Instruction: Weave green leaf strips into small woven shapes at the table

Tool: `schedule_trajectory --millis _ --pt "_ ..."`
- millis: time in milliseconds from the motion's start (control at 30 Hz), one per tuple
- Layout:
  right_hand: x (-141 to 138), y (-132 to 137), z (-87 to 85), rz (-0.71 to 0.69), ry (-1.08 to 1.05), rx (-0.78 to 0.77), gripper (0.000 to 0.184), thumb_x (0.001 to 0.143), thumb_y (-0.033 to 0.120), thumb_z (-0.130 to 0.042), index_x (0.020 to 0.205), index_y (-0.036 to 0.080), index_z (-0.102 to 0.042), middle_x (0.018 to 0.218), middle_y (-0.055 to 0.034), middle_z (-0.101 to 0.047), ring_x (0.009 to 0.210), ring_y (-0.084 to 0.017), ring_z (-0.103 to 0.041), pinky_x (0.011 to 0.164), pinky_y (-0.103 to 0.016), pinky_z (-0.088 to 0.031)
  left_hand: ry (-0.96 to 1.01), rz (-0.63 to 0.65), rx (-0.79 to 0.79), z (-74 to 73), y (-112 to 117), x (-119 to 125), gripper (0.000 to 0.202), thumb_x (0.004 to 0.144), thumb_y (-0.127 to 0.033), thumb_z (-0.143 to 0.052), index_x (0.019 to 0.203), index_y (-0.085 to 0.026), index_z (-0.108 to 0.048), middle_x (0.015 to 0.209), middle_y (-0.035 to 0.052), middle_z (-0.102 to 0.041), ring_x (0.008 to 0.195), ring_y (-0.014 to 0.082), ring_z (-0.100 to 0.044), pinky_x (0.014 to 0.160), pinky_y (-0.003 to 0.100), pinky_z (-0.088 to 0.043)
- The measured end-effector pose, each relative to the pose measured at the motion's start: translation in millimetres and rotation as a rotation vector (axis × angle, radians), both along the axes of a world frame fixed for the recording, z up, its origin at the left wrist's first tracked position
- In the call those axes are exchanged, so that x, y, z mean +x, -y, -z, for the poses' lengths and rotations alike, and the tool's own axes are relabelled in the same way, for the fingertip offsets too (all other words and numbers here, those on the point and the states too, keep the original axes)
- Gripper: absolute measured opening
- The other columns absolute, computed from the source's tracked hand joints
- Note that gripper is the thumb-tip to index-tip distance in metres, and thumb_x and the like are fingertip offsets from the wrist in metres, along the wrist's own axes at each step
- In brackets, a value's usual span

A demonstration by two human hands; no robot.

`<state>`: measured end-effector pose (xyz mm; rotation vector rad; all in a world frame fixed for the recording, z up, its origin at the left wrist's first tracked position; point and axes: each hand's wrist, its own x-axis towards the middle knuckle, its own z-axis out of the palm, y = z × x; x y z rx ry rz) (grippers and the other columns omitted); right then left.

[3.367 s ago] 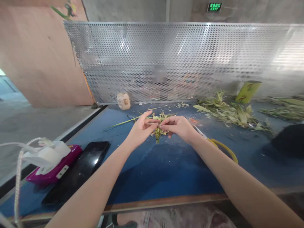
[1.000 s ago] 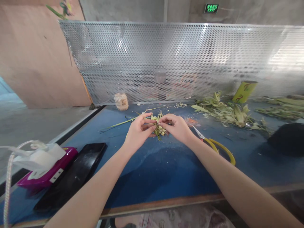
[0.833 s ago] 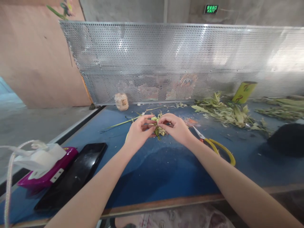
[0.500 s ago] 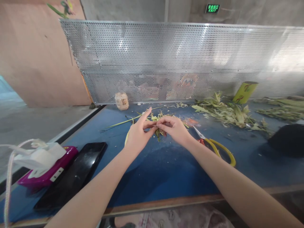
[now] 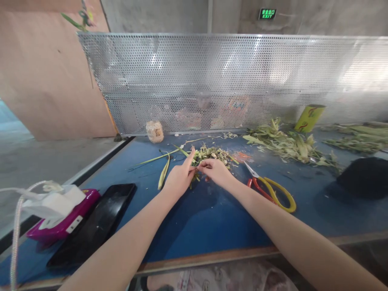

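My left hand and my right hand meet over the middle of the blue table, fingertips together. Thumb and fingers of the left pinch while its index finger points up and away. The right is closed in a pinch right beside it. Whatever lies between the fingertips is too small to make out. Just behind and under them is a pile of small green and pale plant scraps. A long pale-green leaf strip lies left of my left hand. Scissors with red and yellow handles rest beyond my right forearm.
A perforated metal screen closes the table's back. A black phone and a magenta power strip with white plugs lie front left. Rightward are leaf husks, a yellow-green container and a black object. A pale roll stands behind.
Both hands have come slightly down and nearer, still fingertip to fingertip, so more of the scrap pile and the leaf strip shows. The view has shifted slightly.
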<state>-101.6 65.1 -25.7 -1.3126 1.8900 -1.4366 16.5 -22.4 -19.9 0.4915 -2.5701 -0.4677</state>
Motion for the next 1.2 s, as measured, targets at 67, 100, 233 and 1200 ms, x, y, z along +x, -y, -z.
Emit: schedule_trajectory --millis 67,100,233,1200 --pt "-0.6 0.2 0.2 0.018 -0.027 -0.010 0.008 0.071 0.017 -0.052 0.064 0.015 -0.056 0.055 0.0024 -0.052 0.040 -0.006 -0.046 0.040 -0.018 -0.040 0.032 -0.054 -0.075 -1.7 -1.7 0.1 0.060 0.082 -0.026 -0.040 0.136 -0.018 -0.017 0.087 0.0069 -0.069 0.083 0.0224 -0.063 0.069 0.029 -0.044" --pt "-0.8 0.0 -0.2 0.027 -0.043 -0.010 0.008 0.070 0.017 -0.052 0.064 0.015 -0.056 0.053 0.0029 -0.051 0.040 -0.006 -0.045 0.041 -0.018 -0.039 0.043 -0.063 -0.109 -3.0 -2.7 0.3 0.059 0.082 -0.026 -0.039 0.136 -0.017 -0.017 0.088 0.0076 -0.069 0.086 0.0233 -0.062 0.071 0.030 -0.043" --pt "-1.6 -1.4 -3.1 0.053 -0.103 0.009 0.009 0.070 0.020 -0.054 0.063 0.015 -0.057 0.047 0.0038 -0.046 0.042 -0.007 -0.043 0.043 -0.020 -0.036 0.020 -0.027 -0.090 -8.5 -6.6 2.0 0.059 0.082 -0.024 -0.039 0.136 -0.016 -0.017 0.090 0.0057 -0.069 0.089 0.0247 -0.061 0.074 0.033 -0.042" --pt "-1.9 -4.4 -0.4 -0.138 -0.416 0.045 0.009 0.073 0.009 -0.050 0.069 0.016 -0.055 0.064 0.0017 -0.054 0.055 -0.008 -0.047 0.057 -0.022 -0.037 -0.343 -0.096 0.928 8.9 11.7 -3.6 0.052 0.062 -0.019 -0.066 0.110 -0.013 -0.047 0.070 0.0056 -0.069 0.064 0.0167 -0.063 0.065 0.028 -0.045"
